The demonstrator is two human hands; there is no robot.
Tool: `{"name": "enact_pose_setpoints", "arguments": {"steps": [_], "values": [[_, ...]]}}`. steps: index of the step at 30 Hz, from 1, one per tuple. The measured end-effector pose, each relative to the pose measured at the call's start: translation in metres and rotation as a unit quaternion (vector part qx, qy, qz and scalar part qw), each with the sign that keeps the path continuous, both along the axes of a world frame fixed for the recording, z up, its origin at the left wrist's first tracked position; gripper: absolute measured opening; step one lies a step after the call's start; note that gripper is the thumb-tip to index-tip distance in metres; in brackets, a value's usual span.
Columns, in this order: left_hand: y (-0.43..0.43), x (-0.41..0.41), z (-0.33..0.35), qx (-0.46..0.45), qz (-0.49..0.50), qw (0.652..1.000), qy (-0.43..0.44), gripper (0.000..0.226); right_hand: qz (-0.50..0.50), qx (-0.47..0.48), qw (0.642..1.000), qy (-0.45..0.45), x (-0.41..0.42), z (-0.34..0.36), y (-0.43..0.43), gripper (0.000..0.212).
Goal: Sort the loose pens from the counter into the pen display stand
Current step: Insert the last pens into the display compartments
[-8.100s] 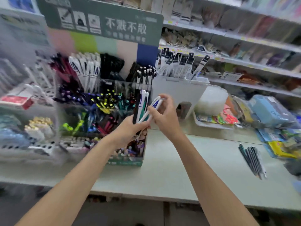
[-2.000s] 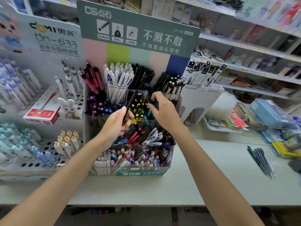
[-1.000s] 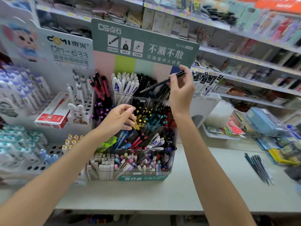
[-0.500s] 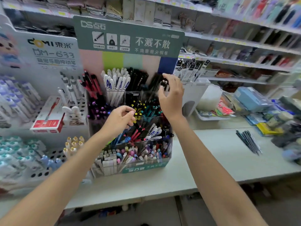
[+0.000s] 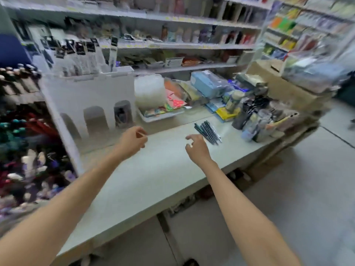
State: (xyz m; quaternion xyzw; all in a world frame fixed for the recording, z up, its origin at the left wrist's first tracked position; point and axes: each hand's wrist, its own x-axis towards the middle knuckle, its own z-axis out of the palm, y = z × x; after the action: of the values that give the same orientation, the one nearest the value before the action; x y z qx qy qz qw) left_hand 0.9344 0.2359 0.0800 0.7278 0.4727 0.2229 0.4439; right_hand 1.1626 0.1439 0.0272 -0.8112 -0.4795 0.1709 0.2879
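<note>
- One bundle of dark pens (image 5: 207, 132) lies loose on counter (image 5: 153, 179), not yet sorted.
- Right hand (image 5: 196, 148) just beside pens on the near side, fingers loosely spread, empty, not touching them.
- Left hand (image 5: 132, 141) well left of pens, fingers loosely curled, nothing visible in it.
- Stand (image 5: 28, 141) far left of pens, blurred, already well stocked.
- Left to do, likely: grab bundle, slot it into stand.

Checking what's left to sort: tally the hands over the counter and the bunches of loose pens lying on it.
Hands: 2, left hand and right hand, both empty.
Bunches of loose pens: 1; single pens too blurred to count.
Total: 3.
</note>
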Motion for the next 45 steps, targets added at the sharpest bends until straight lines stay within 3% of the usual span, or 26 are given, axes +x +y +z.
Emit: {"name": "enact_pose_setpoints", "arguments": {"steps": [7, 15, 18, 24, 28, 34, 39, 41, 43, 45], "values": [[-0.024, 0.204, -0.062, -0.090, 0.007, 0.996, 0.007, 0.017, -0.010, -0.068, 0.998, 0.007, 0.171, -0.038, -0.042, 0.030], [0.005, 0.329, -0.122, -0.087, 0.082, 0.992, 0.042, 0.035, -0.028, -0.101, 0.994, 0.041, 0.299, -0.073, -0.025, 0.035], [0.031, 0.369, -0.148, -0.100, 0.121, 0.985, 0.072, 0.052, -0.012, -0.111, 0.993, 0.041, 0.334, -0.085, 0.002, 0.039], [0.060, 0.435, -0.171, -0.133, 0.220, 0.947, 0.192, 0.117, 0.011, -0.099, 0.994, 0.055, 0.374, -0.103, 0.056, 0.045], [0.062, 0.473, -0.181, -0.084, 0.216, 0.935, 0.267, 0.131, 0.025, -0.090, 0.993, 0.077, 0.385, -0.119, 0.073, 0.049], [0.061, 0.494, -0.196, -0.043, 0.191, 0.933, 0.301, 0.100, 0.042, -0.090, 0.991, 0.089, 0.393, -0.142, 0.086, 0.046], [0.055, 0.482, -0.200, 0.016, 0.158, 0.938, 0.308, 0.033, 0.094, -0.094, 0.987, 0.093, 0.390, -0.145, 0.093, 0.040], [0.063, 0.471, -0.194, -0.040, 0.163, 0.953, 0.254, 0.022, 0.108, -0.094, 0.983, 0.114, 0.389, -0.141, 0.097, 0.040], [0.072, 0.459, -0.176, -0.219, 0.197, 0.955, 0.025, 0.009, 0.107, -0.079, 0.978, 0.160, 0.385, -0.131, 0.104, 0.040], [0.067, 0.446, -0.152, -0.364, 0.229, 0.876, -0.219, 0.009, 0.105, -0.045, 0.968, 0.221, 0.377, -0.114, 0.117, 0.036]]}}
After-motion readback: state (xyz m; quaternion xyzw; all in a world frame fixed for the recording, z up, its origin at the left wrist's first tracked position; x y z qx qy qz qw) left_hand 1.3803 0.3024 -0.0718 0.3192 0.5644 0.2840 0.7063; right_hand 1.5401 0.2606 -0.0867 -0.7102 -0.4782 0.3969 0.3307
